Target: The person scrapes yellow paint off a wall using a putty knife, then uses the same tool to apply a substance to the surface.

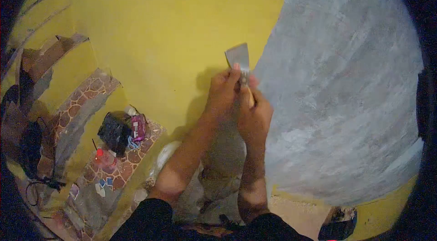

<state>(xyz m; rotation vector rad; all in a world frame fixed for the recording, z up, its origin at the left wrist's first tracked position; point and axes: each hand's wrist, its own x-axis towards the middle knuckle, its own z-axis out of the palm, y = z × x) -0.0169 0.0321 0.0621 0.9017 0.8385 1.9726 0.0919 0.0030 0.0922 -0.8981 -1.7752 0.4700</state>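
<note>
A putty knife with a broad metal blade and a light wooden handle is held up before the wall, blade pointing upward. My right hand is closed around its handle. Beside it, my left hand pinches the lower blade, thumb lying on the metal. Behind both hands, the yellow wall surface meets a grey plastered patch along a slanting edge. Some of the fingers are hidden behind the knife.
At the left, steps with a brown stone-pattern tread hold a black bag, a pink packet and a red-capped bottle. A dark container stands at lower right. Whitish plastic lies by my left forearm.
</note>
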